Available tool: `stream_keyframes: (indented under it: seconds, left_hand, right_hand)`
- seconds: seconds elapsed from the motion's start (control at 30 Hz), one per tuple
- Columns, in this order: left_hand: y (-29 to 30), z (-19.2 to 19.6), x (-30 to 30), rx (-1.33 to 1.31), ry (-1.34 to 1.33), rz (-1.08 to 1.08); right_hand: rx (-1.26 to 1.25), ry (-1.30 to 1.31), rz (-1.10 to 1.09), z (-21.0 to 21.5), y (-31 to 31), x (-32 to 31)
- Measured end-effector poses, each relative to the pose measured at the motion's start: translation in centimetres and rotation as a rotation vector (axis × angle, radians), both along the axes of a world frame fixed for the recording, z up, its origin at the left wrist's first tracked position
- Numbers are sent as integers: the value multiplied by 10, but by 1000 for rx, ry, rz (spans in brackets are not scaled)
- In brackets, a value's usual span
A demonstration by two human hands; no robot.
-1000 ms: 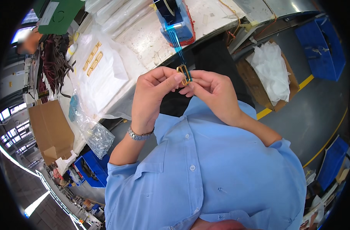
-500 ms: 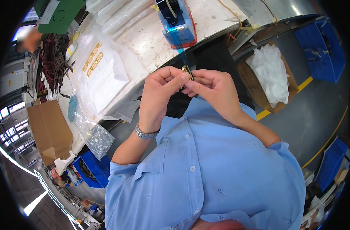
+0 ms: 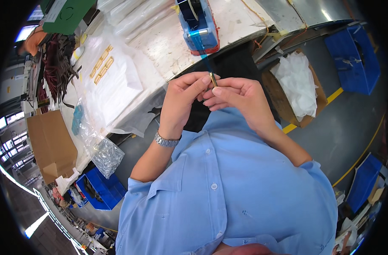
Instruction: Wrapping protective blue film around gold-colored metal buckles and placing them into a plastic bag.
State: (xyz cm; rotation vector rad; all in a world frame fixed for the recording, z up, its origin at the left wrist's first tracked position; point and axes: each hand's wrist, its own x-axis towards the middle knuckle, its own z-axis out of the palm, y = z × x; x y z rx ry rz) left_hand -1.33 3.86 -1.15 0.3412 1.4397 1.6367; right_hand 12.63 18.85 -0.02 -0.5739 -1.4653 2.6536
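A small gold metal buckle (image 3: 213, 79) is pinched between my two hands, seen nearly edge-on. My left hand (image 3: 183, 91) closes thumb and fingers on its left side, and my right hand (image 3: 243, 95) grips its lower right end with the thumb. A strip of blue film tape (image 3: 206, 59) runs from the blue tape dispenser (image 3: 208, 36) down to the buckle. How far the tape wraps the metal is hidden by my fingers. Several similar gold buckles (image 3: 103, 68) lie in rows on a white plastic sheet (image 3: 121, 91) to the left.
The white worktable (image 3: 160, 53) carries clear plastic bags (image 3: 136, 17) and dark straps (image 3: 55, 63). A carton of white wrapping (image 3: 298, 87) stands on the floor at right, near blue bins (image 3: 355, 59). A brown carton (image 3: 53, 144) sits at left. A person's arm (image 3: 32, 42) shows far left.
The buckle has turned to a thinner, more upright view between my fingers. My left hand has shifted slightly right, and my right fingers have spread somewhat.
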Motion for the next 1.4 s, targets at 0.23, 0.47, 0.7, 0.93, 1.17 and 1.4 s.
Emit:
stream_keyframes:
  seconds: [0.23,0.47,0.7,0.93,1.17,1.4]
  left_hand:
    - [4,-4,2,13,11,26]
    - [7,4,-4,-94,-50,21]
    - [3,6,-19,-50,-428,-61]
    - [8,14,-31,-136,-651,-29]
    - [10,16,-29,-165,-717,35]
    - [-1,23,8,-159,594,135]
  right_hand:
    - [-72,-8,6,-1,-1,1]
    - [74,-6,81,3,1,4]
    - [603,-68,152,2,24,-15]
    - [547,200,104,-13,30,-40]
    - [419,179,44,-13,23,-41]
    - [177,164,-29,-3,17,-44]
